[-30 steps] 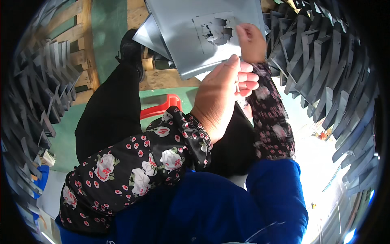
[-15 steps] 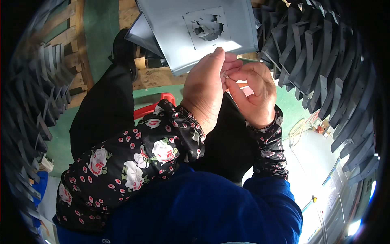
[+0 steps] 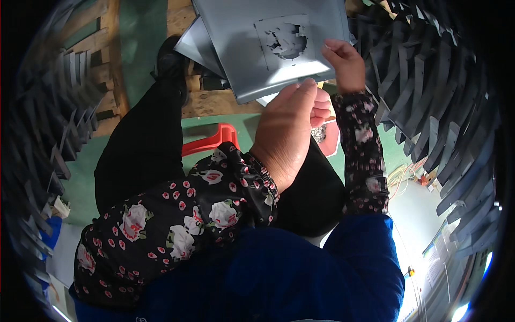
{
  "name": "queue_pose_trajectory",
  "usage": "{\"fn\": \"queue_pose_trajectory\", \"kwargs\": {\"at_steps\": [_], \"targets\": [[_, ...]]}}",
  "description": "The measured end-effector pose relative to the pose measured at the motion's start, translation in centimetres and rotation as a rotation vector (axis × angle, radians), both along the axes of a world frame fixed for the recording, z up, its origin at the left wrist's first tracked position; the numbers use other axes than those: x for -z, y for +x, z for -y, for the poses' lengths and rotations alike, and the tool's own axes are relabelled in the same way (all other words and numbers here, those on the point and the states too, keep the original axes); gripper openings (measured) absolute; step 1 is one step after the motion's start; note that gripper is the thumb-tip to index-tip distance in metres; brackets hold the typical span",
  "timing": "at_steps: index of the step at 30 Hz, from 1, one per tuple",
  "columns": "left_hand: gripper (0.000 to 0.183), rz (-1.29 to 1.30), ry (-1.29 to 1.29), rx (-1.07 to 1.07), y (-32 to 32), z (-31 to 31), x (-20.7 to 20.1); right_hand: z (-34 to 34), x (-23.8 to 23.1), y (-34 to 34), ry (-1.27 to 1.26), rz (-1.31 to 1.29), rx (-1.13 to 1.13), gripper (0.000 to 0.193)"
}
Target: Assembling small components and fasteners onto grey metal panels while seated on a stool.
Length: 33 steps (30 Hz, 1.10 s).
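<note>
Well, the grey panel [image 3: 228, 48] lies askew over another sheet [image 3: 199, 47]. By its right side, the worker's right hand [image 3: 346, 61] has thumb and finger nearly pinched, holding what I can't tell; by its near edge, the left hand [image 3: 287, 131] curls half-closed, palm hidden.

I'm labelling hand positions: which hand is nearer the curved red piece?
Left. The left hand is right of the curved red piece; the right hand is farther off, near a corner of the gray panel.
</note>
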<state>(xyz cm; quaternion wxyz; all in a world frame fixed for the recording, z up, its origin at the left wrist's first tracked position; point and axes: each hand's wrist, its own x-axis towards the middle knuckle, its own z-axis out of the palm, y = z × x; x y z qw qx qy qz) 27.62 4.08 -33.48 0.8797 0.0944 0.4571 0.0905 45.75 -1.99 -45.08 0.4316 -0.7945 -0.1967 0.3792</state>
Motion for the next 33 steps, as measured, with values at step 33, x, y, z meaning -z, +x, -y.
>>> {"fn": "queue_pose_trajectory", "kwargs": {"at_steps": [33], "targets": [[0.038,-0.043,-0.075,0.084,0.1,-0.2,-0.5,-2.5,11.2,1.7,0.059,0.181,0.139,0.012]]}}
